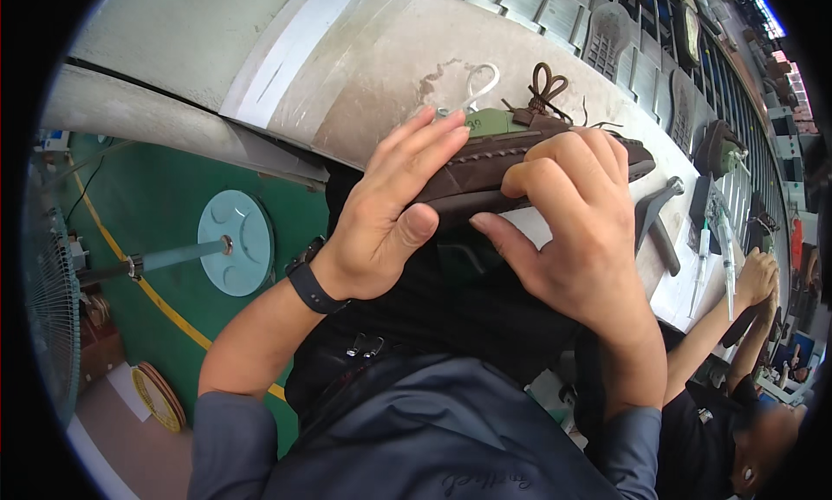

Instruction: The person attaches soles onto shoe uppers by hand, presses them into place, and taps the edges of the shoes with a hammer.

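Observation:
A dark brown leather shoe (472, 181) lies on its side at the table's near edge, between my two hands. Its sole side faces me. A green shoe last (490, 121) with a white cord loop (482, 86) shows at its opening, and brown laces (548, 86) stick up beside it. My left hand (390, 205) cups one end of the shoe, its fingers straight along the upper and its thumb on the near side. Over the other end curls my right hand (576, 214), knuckles bent, thumb near the sole edge. Its fingertips are partly hidden.
A hammer (660, 198) and syringes (700, 262) lie on the table to the right. Beyond runs a slatted metal conveyor (563, 16) carrying soles (608, 36). A co-worker's hands (758, 279) are at far right. A blue round stool (236, 240) and a fan (52, 301) stand left.

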Motion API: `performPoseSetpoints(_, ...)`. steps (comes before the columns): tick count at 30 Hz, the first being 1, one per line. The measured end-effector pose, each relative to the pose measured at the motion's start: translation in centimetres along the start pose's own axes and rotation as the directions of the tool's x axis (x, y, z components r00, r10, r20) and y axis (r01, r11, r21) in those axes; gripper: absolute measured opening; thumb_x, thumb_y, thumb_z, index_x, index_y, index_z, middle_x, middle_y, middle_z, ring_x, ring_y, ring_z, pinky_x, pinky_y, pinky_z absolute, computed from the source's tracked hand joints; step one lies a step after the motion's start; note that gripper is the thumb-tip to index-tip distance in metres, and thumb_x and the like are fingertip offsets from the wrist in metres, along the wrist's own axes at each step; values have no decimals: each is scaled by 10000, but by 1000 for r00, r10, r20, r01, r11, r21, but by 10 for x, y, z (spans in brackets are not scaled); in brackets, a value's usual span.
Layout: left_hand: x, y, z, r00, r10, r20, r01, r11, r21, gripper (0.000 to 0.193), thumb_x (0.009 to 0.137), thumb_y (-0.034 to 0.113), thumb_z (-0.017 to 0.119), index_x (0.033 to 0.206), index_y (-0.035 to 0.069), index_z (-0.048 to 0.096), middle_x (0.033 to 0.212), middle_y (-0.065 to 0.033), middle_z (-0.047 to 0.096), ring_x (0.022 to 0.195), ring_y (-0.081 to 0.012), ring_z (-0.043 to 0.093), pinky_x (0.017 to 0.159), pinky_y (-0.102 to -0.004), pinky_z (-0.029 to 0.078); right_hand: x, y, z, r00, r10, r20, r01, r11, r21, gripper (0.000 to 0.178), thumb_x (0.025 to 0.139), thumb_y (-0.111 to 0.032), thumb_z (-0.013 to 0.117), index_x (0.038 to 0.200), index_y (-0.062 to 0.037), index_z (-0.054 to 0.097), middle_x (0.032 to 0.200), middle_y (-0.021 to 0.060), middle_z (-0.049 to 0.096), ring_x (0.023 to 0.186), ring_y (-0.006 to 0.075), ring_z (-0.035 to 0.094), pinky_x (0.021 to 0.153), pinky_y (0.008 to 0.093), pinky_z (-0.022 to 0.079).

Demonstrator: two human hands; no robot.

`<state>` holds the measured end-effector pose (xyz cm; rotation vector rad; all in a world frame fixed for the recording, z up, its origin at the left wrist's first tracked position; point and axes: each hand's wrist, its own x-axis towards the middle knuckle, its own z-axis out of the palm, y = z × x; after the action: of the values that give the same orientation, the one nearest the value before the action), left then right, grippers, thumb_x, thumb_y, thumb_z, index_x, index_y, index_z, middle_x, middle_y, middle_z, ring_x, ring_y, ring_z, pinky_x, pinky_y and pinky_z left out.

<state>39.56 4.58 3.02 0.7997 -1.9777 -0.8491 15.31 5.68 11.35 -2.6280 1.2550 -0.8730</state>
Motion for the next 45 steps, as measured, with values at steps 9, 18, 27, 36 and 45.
performPoseSetpoints(9, 2, 12, 7, 992, -71, -103, 72, 997, 8, 465, 1144, 288, 550, 1534, 53, 641, 1625, -174, 581, 1567, -437, 448, 1304, -539, 292, 1, 1, 11, 999, -27, -22, 26, 1000, -16, 408, 656, -115, 944, 946, -87, 657, 944, 73, 630, 901, 313, 600, 839, 436, 453)
performPoseSetpoints(18, 6, 16, 3, 991, 134, -14, -122, 935, 334, 522, 1103, 424, 644, 1456, 43, 697, 1564, -211, 632, 1522, -420, 532, 1282, -607, 313, -6, 11, -3, 997, -42, -65, 34, 992, -118, 444, 669, -136, 956, 999, -71, 667, 1176, 122, 708, 1086, 358, 678, 1023, 519, 505)
performPoseSetpoints(27, 8, 10, 11, 972, 222, -73, -182, 914, 362, 468, 995, 275, 802, 1395, 41, 735, 1442, -187, 725, 1391, -393, 664, 1239, -575, 402, -10, 15, 7, 992, -101, -81, 96, 994, -60, 420, 717, -116, 927, 965, -74, 591, 1186, 127, 715, 1091, 362, 684, 1041, 529, 505)
performPoseSetpoints(36, 11, 9, 24, 932, 296, -208, -204, 905, 373, 294, 989, 38, 774, 1278, -13, 764, 1335, -210, 770, 1266, -372, 736, 1149, -504, 511, -2, 3, 1, 998, 56, -33, -56, 998, -16, 457, 660, -58, 943, 992, -66, 628, 1190, 137, 728, 1077, 383, 680, 971, 478, 515)
performPoseSetpoints(45, 14, 83, 46, 999, 2, -44, 10, 966, 258, 323, 937, 6, 743, 1255, -41, 764, 1333, -186, 767, 1142, -354, 689, 1028, -420, 530, -59, 80, -7, 611, 706, -357, -365, 652, 665, 521, 1005, -192, 792, 1429, 63, 630, 1492, 214, 632, 1396, 270, 586, 1199, 425, 445)
